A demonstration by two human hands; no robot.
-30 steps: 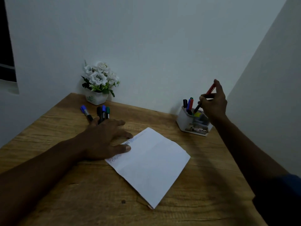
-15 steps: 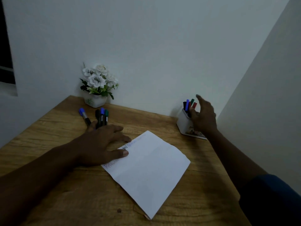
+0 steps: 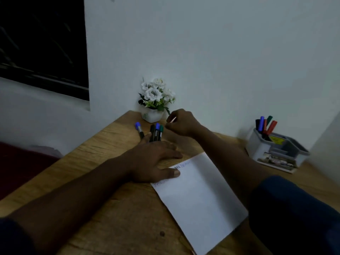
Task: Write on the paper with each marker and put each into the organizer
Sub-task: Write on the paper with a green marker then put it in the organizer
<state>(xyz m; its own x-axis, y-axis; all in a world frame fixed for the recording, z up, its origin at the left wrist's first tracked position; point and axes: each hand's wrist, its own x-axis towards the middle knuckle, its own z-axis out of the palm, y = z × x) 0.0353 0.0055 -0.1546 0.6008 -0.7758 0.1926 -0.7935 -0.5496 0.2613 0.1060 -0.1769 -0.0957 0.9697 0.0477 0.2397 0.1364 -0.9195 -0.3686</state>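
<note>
The white paper (image 3: 198,196) lies on the wooden desk with faint writing along its upper left edge. My left hand (image 3: 154,161) rests flat, its thumb pressing the paper's corner. Beyond its fingertips lie a blue-capped marker (image 3: 138,126) and a group of three: black (image 3: 152,130), blue (image 3: 157,127) and green (image 3: 161,129). My right hand (image 3: 182,124) hovers just right of that group with its fingers curled, holding no marker. The white organizer (image 3: 257,150) stands at the right by the wall, with several markers (image 3: 265,126) upright in it.
A small white pot of white flowers (image 3: 155,100) stands at the desk's back corner, close behind my right hand. A dark window (image 3: 42,43) fills the upper left. The desk (image 3: 114,227) drops off along its left edge; walls close in behind and on the right.
My right hand left the red marker in the organizer and swung left across the desk to the lying markers. My head turned left. The left hand stayed on the paper.
</note>
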